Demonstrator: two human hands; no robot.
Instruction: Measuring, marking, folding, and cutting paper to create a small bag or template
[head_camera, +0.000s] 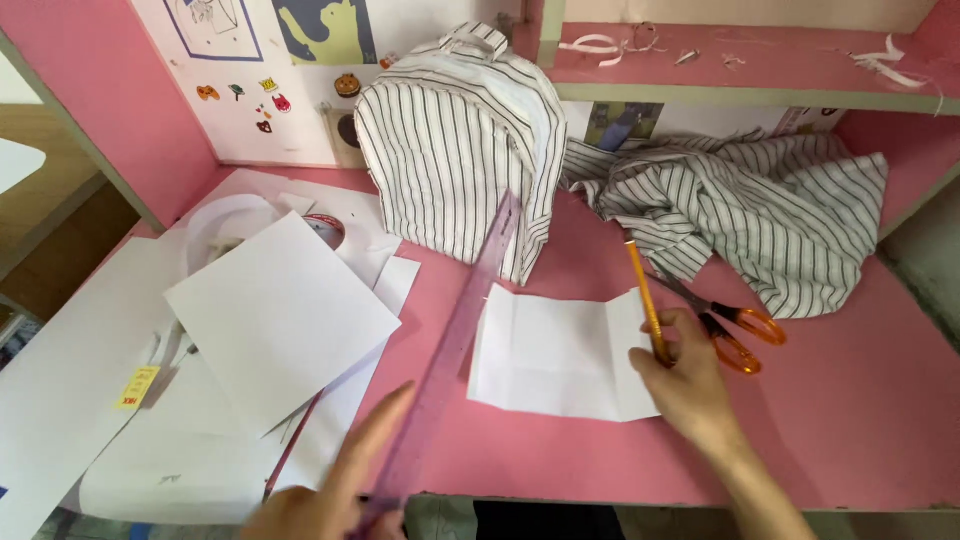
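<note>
My right hand (685, 375) pinches a yellow pencil (646, 297), its lower end in my fingers, and rests on the right edge of a folded white paper (555, 355) lying on the pink worktop (860, 400). My left hand (335, 490) closes around the near end of a long translucent ruler (460, 330), held slanted with its far end near the striped fabric bag (460, 140) standing behind the paper. The paper shows creases but I cannot make out any pencil lines, so I judge the marking hardly begun. Orange-handled scissors (735, 330) lie just right of my pencil hand, beside loose striped cloth (760, 210); white sheets (280, 320) are stacked at left.
</note>
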